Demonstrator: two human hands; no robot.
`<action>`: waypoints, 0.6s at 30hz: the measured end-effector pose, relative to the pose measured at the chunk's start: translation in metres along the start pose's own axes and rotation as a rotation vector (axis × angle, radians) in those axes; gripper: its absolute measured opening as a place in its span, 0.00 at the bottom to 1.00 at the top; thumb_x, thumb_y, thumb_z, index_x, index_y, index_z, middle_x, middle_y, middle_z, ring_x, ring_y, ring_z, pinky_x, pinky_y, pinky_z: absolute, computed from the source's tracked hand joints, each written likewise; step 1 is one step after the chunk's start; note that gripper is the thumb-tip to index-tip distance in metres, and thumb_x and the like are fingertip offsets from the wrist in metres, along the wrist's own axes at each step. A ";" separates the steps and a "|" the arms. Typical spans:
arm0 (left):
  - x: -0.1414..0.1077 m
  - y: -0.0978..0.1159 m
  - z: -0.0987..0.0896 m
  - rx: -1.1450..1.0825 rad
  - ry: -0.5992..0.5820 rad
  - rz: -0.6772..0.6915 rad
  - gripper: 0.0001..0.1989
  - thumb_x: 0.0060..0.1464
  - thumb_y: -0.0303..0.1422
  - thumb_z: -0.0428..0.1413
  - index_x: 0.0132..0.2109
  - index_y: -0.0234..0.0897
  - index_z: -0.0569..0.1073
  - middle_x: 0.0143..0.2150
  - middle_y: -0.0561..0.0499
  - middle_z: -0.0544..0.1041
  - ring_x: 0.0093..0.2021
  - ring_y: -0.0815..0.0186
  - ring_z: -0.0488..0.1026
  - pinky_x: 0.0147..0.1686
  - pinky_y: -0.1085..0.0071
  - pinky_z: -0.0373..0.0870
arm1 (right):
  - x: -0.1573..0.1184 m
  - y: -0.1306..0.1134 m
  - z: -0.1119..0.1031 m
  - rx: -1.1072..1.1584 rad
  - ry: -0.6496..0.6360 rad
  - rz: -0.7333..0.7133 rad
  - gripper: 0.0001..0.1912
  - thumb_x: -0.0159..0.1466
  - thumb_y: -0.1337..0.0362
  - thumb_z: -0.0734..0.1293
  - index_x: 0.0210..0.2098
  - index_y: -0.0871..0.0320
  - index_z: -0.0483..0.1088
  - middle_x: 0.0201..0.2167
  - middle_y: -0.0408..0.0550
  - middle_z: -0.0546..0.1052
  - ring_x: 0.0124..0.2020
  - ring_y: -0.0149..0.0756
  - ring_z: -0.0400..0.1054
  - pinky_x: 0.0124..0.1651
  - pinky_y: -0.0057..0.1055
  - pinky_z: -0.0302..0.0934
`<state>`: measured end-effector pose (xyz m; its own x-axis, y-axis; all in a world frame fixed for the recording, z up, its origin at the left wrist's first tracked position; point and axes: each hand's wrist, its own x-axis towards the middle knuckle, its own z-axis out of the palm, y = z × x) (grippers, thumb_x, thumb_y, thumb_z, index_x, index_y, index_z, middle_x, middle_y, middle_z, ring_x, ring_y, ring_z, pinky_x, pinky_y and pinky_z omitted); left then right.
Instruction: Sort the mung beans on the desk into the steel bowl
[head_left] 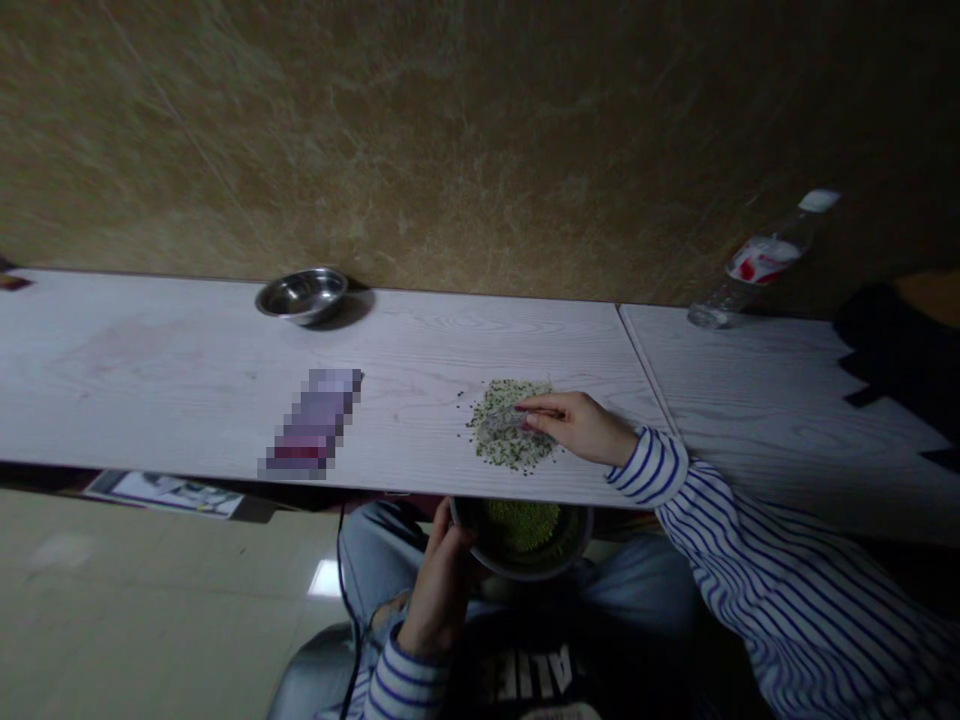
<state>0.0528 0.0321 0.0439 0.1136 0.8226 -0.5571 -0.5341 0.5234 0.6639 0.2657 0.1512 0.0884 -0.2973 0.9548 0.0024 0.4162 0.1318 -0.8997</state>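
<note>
On the white wood-grain tabletop point(420, 400) lies a spread pile of mixed green beans and white grains point(517, 455). My right hand point(581, 425) reaches over its right side, thumb and fingers together on a small clear, see-through piece point(498, 425) whose kind I cannot make out. Below the table's front edge, above my lap, my left hand point(442, 580) grips the left rim of a metal bowl point(517, 573). Green beans point(525, 522), which look like mung beans, cover the bottom of that bowl. The table edge hides the bowl's far side.
A shallow steel bowl point(304, 300) stands near the wall, back left. A blurred-out phone-shaped object point(311, 425) lies left of the pile. At the back right stands a clear plastic bottle point(757, 262) with a white cap. A dark object point(892, 340) rests at the far right.
</note>
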 end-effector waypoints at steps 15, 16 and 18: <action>0.003 -0.001 -0.019 -0.030 0.019 -0.015 0.32 0.44 0.29 0.54 0.59 0.45 0.64 0.52 0.48 0.73 0.48 0.55 0.71 0.38 0.66 0.70 | 0.137 -0.021 -0.008 -0.136 0.034 0.026 0.15 0.63 0.73 0.62 0.48 0.66 0.74 0.36 0.57 0.81 0.30 0.33 0.73 0.39 0.32 0.69; 0.003 -0.001 -0.020 -0.035 0.020 -0.014 0.32 0.45 0.29 0.54 0.59 0.45 0.64 0.53 0.48 0.73 0.48 0.55 0.71 0.38 0.66 0.69 | 0.144 -0.021 -0.004 -0.138 0.011 0.027 0.15 0.63 0.74 0.63 0.47 0.66 0.74 0.35 0.56 0.81 0.30 0.33 0.73 0.38 0.32 0.69; 0.002 0.000 -0.022 -0.048 0.035 -0.003 0.32 0.45 0.29 0.54 0.59 0.44 0.64 0.53 0.47 0.73 0.49 0.55 0.71 0.38 0.67 0.69 | 0.151 -0.019 0.003 -0.138 -0.044 0.033 0.14 0.62 0.74 0.63 0.46 0.65 0.75 0.33 0.54 0.82 0.29 0.33 0.73 0.37 0.31 0.69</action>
<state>0.0349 0.0291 0.0320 0.0868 0.8125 -0.5765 -0.5736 0.5139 0.6379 0.2107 0.2924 0.1048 -0.3173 0.9471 -0.0475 0.5398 0.1392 -0.8302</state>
